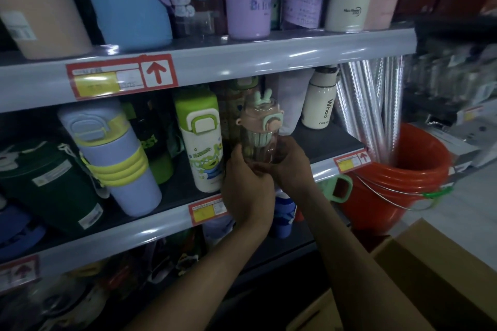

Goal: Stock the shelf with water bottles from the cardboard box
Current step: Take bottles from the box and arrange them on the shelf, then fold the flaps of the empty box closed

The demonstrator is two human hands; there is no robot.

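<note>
water bottle (259, 140), clear body with a pink lid and green ears: held upright in both my hands at the front of the middle shelf (325, 142), just right of the white and green bottle (203, 142). my left hand (246, 191) wraps the lower body from the left. my right hand (289, 166) grips it from the right, fingers curled round the base. the base is hidden behind my fingers, so i cannot tell whether it sits on the shelf or hangs a little above it.

status: placement of this bottle is in hand and not finished, with both hands on it. the shelf already carries stock: a lilac and yellow bottle (115, 158) to the left and a white flask (321, 105) at the back right. bare shelf shows between my bottle and that flask, so i judge there is room for more.

outstanding: the cardboard box (430, 263) stands open at lower right, well apart from the shelf. its inside is out of view, so the number of bottles left cannot be stated. i judge the task partway, with release of this bottle the next item.
</note>
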